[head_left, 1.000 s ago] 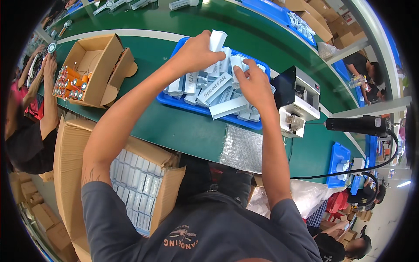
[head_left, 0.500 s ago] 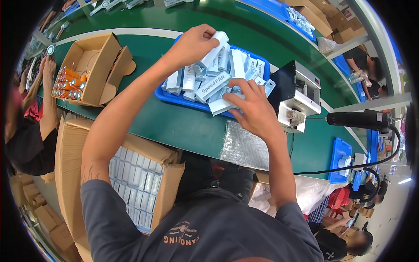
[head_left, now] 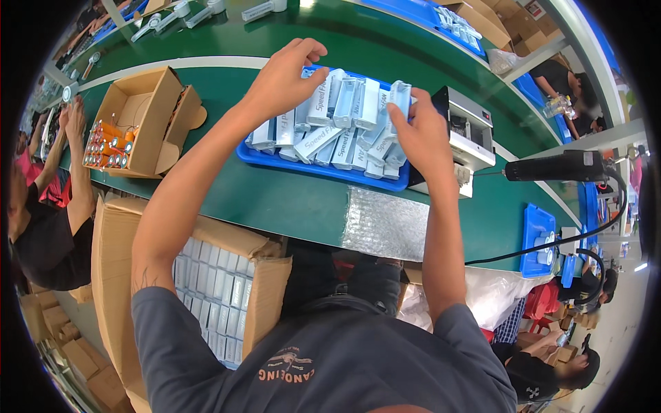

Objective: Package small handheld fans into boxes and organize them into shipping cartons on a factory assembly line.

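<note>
A blue tray on the green bench holds a heap of light-blue and white plastic handle housings with printing on their sides. My left hand is over the tray's far left edge, thumb and fingers apart, with nothing between them. At the right end of the heap, my right hand grips an upright light-blue handle housing between thumb and fingers. Part of that hand's fingers is hidden behind the housing.
Left of the tray stands a cardboard box of orange batteries. Right of it are a black-and-white machine and a black electric screwdriver. Bubble wrap lies near the front edge. A large carton holds packed housings.
My left hand has let go of a housing and lifted slightly away. My right hand has moved up and right, taking hold of a housing. The tray has shifted a little left.
</note>
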### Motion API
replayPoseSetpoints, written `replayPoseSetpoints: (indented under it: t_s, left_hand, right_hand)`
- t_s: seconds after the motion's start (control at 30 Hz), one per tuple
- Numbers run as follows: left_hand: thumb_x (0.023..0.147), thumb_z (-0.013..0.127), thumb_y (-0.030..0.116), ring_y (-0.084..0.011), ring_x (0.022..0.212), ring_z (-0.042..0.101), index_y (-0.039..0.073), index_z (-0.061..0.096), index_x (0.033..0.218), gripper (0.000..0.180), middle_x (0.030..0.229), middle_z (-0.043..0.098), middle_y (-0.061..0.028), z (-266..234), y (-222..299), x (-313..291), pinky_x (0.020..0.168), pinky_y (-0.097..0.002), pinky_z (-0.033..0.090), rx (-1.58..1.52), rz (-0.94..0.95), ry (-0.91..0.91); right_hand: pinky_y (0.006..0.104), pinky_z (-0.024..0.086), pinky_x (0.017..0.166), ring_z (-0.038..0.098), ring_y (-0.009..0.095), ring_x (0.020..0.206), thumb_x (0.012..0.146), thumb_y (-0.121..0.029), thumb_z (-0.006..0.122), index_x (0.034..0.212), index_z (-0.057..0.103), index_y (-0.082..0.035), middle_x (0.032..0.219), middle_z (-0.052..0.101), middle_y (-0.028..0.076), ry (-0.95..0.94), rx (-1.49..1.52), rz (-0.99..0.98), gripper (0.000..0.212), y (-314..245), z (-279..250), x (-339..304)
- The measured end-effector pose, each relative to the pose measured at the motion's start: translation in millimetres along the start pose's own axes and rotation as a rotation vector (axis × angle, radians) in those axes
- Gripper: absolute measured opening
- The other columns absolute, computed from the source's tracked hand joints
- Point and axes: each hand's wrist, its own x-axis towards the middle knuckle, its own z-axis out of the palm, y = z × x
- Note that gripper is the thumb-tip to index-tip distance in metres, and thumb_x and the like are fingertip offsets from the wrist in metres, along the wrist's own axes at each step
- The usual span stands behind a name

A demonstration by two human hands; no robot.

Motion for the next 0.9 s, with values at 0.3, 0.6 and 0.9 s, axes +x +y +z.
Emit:
replayPoseSetpoints:
  t_s: [0.3,0.6,0.9]
  left_hand:
    - [0.093,0.067,0.018,-0.0302,0.109,0.065,0.002,0.061,0.119,0.031,0.117,0.065,-0.0142,-2.5,-3.1,-4.3,0.092,-0.0404,0.053,0.021,0.041,-0.004]
    - [0.092,0.067,0.014,-0.0305,0.104,0.065,0.001,0.062,0.114,0.026,0.112,0.065,-0.0145,-11.7,-7.3,5.7,0.09,-0.0404,0.052,0.0,0.065,0.016]
    - [0.089,0.067,0.01,-0.034,0.1,0.063,0.001,0.062,0.112,0.025,0.106,0.062,-0.018,-12.0,-5.4,-5.3,0.087,-0.0416,0.051,-0.02,0.063,0.004]
  right_hand:
    - [0.0453,0.052,0.073,0.067,0.036,0.079,0.094,-0.029,0.068,0.128,0.057,0.009,0.087,0.067,0.021,0.015,-0.07,0.055,0.052,5.1,-0.2,-30.3]
    - [0.0413,0.049,0.064,0.061,0.03,0.067,0.092,-0.019,0.071,0.121,0.062,0.002,0.08,0.063,0.014,0.011,-0.062,0.001,0.037,15.4,-5.7,-83.7]
    - [0.0329,0.051,0.059,0.065,0.022,0.061,0.092,-0.008,0.069,0.097,0.069,-0.002,0.078,0.067,0.012,-0.014,0.212,0.022,0.008,68.4,16.4,-179.1]
